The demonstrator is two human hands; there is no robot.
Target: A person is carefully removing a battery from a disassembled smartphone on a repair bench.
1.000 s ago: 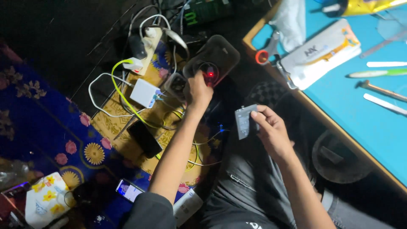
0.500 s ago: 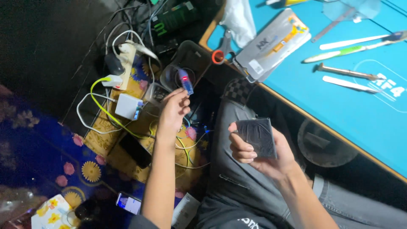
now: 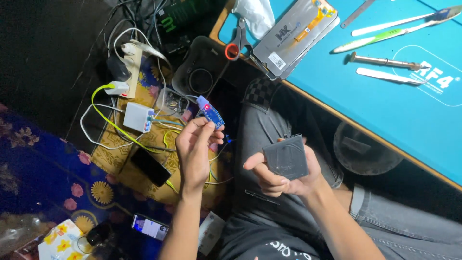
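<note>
Right now your left hand (image 3: 195,147) pinches a small blue circuit board (image 3: 210,111) with a red light, its thin wires trailing down. Your right hand (image 3: 284,171) grips a flat dark battery (image 3: 286,157) over your lap. Left of them lie a white charger (image 3: 138,117), a power strip (image 3: 132,63) and a black phone (image 3: 150,166). Far right, scissors (image 3: 235,44) rest by the table (image 3: 385,110).

Small blue circuit board (image 3: 210,111) with red light, raised, flat dark grey battery (image 3: 286,157) held tilted
</note>
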